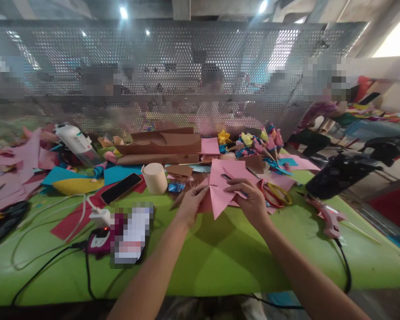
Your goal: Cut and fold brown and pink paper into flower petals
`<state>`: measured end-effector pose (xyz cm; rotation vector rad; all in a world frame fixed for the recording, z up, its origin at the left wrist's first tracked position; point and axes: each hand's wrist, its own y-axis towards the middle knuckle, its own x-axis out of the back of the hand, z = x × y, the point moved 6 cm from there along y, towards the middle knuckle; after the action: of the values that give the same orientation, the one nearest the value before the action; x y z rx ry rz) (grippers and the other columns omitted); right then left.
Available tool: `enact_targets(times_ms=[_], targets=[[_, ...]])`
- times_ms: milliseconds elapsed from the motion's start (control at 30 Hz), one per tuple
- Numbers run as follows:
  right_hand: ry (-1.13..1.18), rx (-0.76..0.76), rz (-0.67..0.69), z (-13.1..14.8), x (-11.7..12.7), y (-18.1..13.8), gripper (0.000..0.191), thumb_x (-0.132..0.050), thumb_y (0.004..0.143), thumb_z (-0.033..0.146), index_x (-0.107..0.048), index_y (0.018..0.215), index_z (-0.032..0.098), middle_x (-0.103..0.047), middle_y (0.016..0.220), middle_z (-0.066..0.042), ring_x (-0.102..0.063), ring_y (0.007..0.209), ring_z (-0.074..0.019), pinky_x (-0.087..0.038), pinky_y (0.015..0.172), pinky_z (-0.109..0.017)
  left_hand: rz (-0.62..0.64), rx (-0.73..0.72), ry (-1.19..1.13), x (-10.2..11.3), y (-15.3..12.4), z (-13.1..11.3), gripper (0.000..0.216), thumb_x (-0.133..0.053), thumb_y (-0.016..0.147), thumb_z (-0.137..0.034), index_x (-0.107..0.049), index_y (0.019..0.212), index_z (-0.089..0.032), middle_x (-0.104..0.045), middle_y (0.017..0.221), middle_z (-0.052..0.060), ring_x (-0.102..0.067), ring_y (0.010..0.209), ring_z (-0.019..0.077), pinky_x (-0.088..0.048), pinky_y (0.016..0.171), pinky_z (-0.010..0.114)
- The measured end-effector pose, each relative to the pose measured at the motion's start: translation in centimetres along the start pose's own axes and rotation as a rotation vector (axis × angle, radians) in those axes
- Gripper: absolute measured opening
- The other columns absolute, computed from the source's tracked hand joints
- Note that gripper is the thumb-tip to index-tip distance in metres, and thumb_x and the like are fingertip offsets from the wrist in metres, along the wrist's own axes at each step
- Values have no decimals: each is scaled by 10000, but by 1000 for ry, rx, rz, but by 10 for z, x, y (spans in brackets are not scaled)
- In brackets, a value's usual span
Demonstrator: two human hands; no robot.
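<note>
Over the green table, my left hand (pixel 192 205) pinches the left edge of a folded pink paper piece (pixel 217 201), which has a point hanging down. On the paper's right side, my right hand (pixel 251 202) is closed, its thumb and fingers pressed on the sheet. A small dark, narrow object (pixel 226 177) shows by my right fingertips; I cannot tell what it is. Behind the hands lies a larger pink sheet (pixel 235 168). Scissors with red and yellow handles (pixel 276 195) lie just beyond my right hand.
A pink glue gun (pixel 331 218) lies at right beside a black cylindrical object (pixel 342 174). Left are a beige tape roll (pixel 155 178), a dark phone (pixel 121 188), a lit phone (pixel 133 235) and a corded power strip (pixel 100 241). Paper flowers (pixel 253 142) and brown paper (pixel 160 144) line the back.
</note>
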<state>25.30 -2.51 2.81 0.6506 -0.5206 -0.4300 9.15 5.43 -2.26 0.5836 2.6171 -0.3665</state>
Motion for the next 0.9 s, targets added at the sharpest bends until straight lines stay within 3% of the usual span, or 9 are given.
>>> enact_targets(times_ms=[133, 233, 333, 467, 600, 733, 900], targets=[[-311, 177, -8, 13, -2, -4, 288, -582, 815, 68, -771, 859, 282, -729, 992, -43, -643, 956, -241, -494, 843, -395, -65, -33, 0, 4, 4, 4, 507, -932, 454, -500, -802, 822, -177, -776, 898, 72, -655, 789, 175, -495, 773, 282], [-510, 270, 22, 23, -8, -8, 286, -597, 862, 90, -762, 1003, 277, -729, 1037, -60, -624, 949, -249, -470, 829, -397, -119, -97, 67, 9, 5, 2, 420, -899, 537, -467, -800, 828, -181, -772, 886, 58, -658, 816, 184, -494, 810, 294], [-565, 347, 61, 30, -16, -13, 336, -593, 894, 109, -723, 1151, 282, -732, 1046, -70, -618, 924, -246, -464, 793, -381, -144, -158, 114, 10, 4, 1, 355, -852, 620, -444, -799, 865, -193, -772, 917, 52, -663, 880, 202, -488, 870, 315], [-487, 371, 100, 29, -22, -18, 350, -543, 917, 114, -704, 1187, 268, -734, 1018, -80, -647, 915, -242, -488, 777, -366, -114, -180, 120, 6, 0, 2, 351, -819, 672, -452, -800, 920, -203, -770, 1016, 63, -659, 983, 232, -475, 940, 348], [-364, 269, 109, 19, -24, -18, 379, -556, 863, 94, -707, 1174, 249, -734, 1041, -89, -680, 934, -254, -524, 791, -359, -38, -165, 110, -3, -4, 3, 375, -832, 683, -459, -798, 962, -211, -762, 1089, 67, -645, 1078, 247, -444, 1011, 367], [-154, 126, 164, 10, -27, -14, 452, -540, 802, 52, -708, 1170, 253, -740, 1030, -75, -696, 930, -246, -554, 797, -342, 41, -135, 38, -9, -5, 3, 429, -866, 642, -483, -798, 966, -210, -768, 1058, 73, -656, 1059, 241, -442, 1022, 371], [15, 56, 218, 5, -29, -10, 585, -500, 654, -10, -724, 1134, 238, -753, 1053, -65, -697, 986, -262, -554, 866, -373, 48, -119, 16, -6, -3, 6, 442, -887, 608, -488, -803, 925, -193, -774, 985, 80, -656, 1026, 236, -454, 981, 350]])
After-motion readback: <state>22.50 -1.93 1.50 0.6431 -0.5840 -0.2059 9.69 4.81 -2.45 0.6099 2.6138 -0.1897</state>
